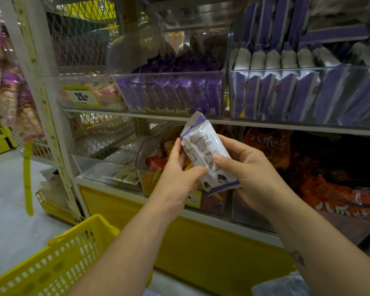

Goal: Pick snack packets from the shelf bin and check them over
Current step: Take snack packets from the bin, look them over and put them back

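We judge the packet [203, 150] light, crinkly and slick, so our left hand [177, 169] and right hand [244, 167] both pinch its edges with curled fingers.

The upper shelf [276, 126] crosses the middle of the frame, carrying clear bins [229, 92] packed with purple packets [171, 92] standing on edge. Below it, the lower shelf [212, 218] bears lower bins [107, 174], those at right holding orange packets [329, 189].

Glossy foil-like snack packet [203, 150], clear smooth plastic shelf bin [169, 92], yellow perforated plastic basket [58, 257].
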Motion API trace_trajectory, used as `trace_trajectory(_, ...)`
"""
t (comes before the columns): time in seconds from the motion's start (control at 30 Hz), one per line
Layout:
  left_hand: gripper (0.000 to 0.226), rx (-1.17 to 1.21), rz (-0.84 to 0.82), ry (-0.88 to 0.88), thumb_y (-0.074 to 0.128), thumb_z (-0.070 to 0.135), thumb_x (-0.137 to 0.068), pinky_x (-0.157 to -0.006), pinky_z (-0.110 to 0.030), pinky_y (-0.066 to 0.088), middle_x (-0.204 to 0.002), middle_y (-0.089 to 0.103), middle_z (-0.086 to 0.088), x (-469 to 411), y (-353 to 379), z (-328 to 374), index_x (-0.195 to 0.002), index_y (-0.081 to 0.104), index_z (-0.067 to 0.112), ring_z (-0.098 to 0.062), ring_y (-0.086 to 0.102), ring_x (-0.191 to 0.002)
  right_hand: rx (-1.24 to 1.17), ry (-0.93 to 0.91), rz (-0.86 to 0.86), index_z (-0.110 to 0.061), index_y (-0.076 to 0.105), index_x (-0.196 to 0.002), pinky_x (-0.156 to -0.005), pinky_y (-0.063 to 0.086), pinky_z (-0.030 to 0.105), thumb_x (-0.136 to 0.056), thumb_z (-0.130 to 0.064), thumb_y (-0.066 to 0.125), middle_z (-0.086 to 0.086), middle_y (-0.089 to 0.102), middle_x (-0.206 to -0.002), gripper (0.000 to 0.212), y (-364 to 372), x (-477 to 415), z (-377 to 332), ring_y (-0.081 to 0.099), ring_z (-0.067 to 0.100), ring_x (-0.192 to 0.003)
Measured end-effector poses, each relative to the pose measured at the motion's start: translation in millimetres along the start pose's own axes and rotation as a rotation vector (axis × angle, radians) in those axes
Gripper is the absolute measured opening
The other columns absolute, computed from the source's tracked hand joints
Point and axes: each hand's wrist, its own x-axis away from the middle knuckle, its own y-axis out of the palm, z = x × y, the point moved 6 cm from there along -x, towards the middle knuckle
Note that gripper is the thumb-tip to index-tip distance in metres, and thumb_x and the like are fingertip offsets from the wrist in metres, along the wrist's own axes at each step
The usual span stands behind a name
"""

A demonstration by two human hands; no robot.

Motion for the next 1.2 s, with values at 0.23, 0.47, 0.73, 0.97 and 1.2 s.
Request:
trace_trajectory(0.23, 0.109, -0.036, -0.129, -0.108, 0.058, -0.014, -0.085, -0.087, -0.056, 0.054, -0.14, 0.053, 0.004, 8.9, 11.2, -1.6, -0.149, 0.0, 0.053, -0.026, 0.066, -0.11, 0.017, 0.021, 0.003, -0.026, 0.064, -0.112, -0.063, 0.061, 0.031, -0.089, 0.003, 0.058, 0.003, 0.074, -0.106, 0.038, -0.6, 4.2, -5.6, 0.072, 0.024, -0.091)
trace_trajectory(0.47, 0.11, 0.052, -0.213, -0.086, 0.062, -0.014, -0.081, -0.105, -0.063, 0.034, -0.146, 0.047, 0.0, 9.4, 7.2, 6.2, -0.148, 0.009, 0.054, -0.028, 0.064, -0.115, 0.032, -0.003, -0.025, -0.024, 0.063, -0.116, -0.064, 0.061, 0.031, -0.074, -0.01, 0.067, 0.002, 0.074, -0.107, 0.045, -1.4, 4.7, -12.0, 0.072, 0.023, -0.094)
trace_trajectory(0.73, 0.081, 0.005, -0.073, 0.124, 0.077, 0.025, -0.072, -0.067, -0.03, 0.058, -0.124, 0.067, 0.005, 7.0, 1.5, 20.4, -0.14, 0.036, 0.042, -0.02, 0.067, -0.11, -0.178, -0.026, 0.08, -0.021, 0.056, -0.126, -0.064, 0.058, 0.026, -0.086, -0.016, 0.056, 0.002, 0.073, -0.109, 0.041, -16.7, -3.2, -5.8, 0.072, 0.019, -0.096)
trace_trajectory(0.97, 0.047, -0.045, -0.091, -0.005, 0.066, 0.023, -0.081, -0.063, -0.027, 0.058, -0.109, 0.074, -0.003, 18.1, -2.3, 20.7, -0.126, 0.051, 0.024, -0.019, 0.073, -0.088, 0.381, -0.102, 0.143, -0.039, 0.057, -0.119, -0.082, 0.056, 0.023, -0.098, -0.008, 0.049, -0.018, 0.067, -0.117, 0.038, -16.6, 7.0, -4.5, 0.064, 0.005, -0.108)
trace_trajectory(1.2, 0.04, 0.058, 0.084, -0.035, 0.064, 0.015, -0.09, -0.052, -0.025, 0.055, -0.098, 0.075, -0.006, 30.5, 3.8, 38.7, -0.128, 0.051, 0.012, -0.017, 0.074, -0.076, 0.938, -0.254, -0.191, -0.046, 0.041, -0.138, -0.108, 0.028, 0.01, -0.081, -0.022, 0.065, -0.024, 0.035, -0.146, 0.067, 10.4, 35.9, -43.2, 0.026, -0.011, -0.136)
